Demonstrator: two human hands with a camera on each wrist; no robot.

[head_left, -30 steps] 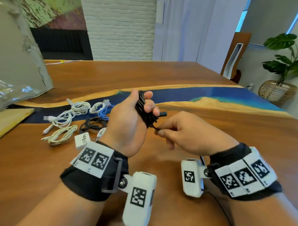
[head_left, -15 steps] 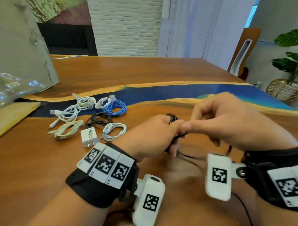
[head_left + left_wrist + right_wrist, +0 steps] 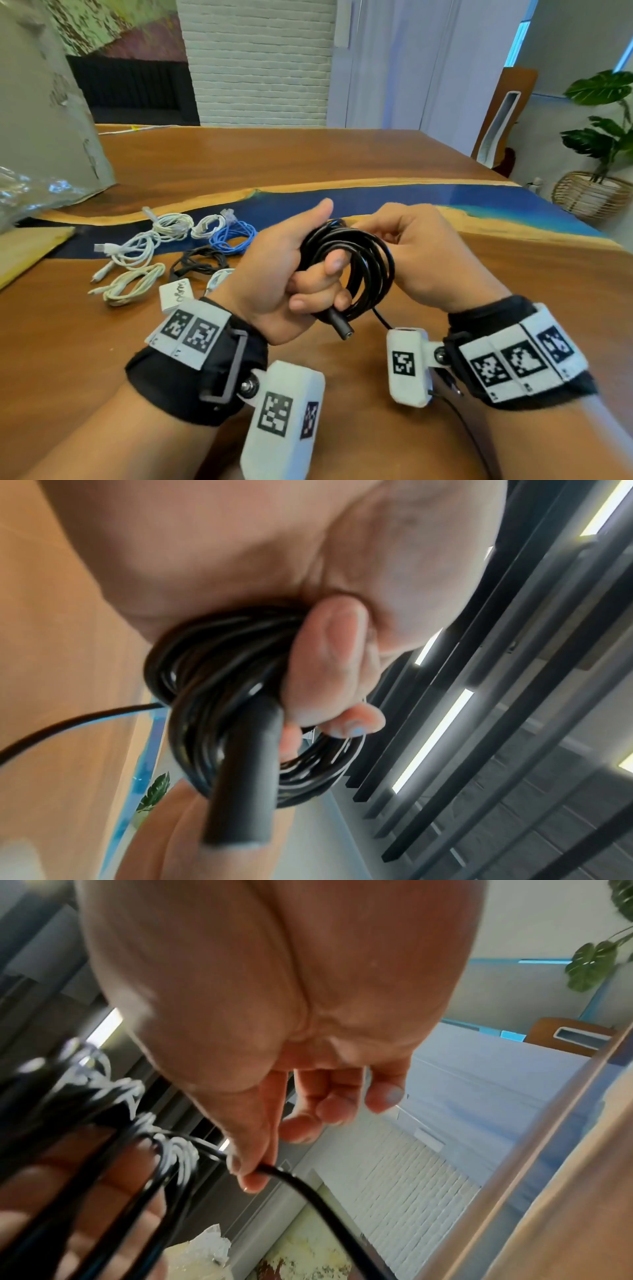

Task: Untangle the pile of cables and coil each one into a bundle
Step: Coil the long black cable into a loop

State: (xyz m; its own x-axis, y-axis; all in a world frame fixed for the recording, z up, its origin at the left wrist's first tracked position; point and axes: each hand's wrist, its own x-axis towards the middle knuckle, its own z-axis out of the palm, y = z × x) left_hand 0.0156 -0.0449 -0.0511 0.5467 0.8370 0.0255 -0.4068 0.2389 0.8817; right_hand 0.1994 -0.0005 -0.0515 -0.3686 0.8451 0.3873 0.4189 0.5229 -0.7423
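While the left hand grips a black cable wound into several loops, fingers curled through the coil and thumb raised, the bundle is held in the air above the tabletop, between the two hands. Cylindrical black plug end sticks out below the left fist, pointing down toward the viewer. Left wrist view: same coil packed against the palm, fingers wrapped over it, plug large and blurred in the foreground.

Right hand sits just beside the coil on its right side. Right wrist view: thumb and forefinger pinch one strand of the cable; remaining fingers loosely curled, holding nothing. A loose length of the cable trails down from the coil toward the right wrist.

On the tabletop to the left, well apart from the hands: several white cable bundles, a cream one, a blue one, a black one, and a small white charger block near the left wrist. Potted plant in a woven basket at far right.
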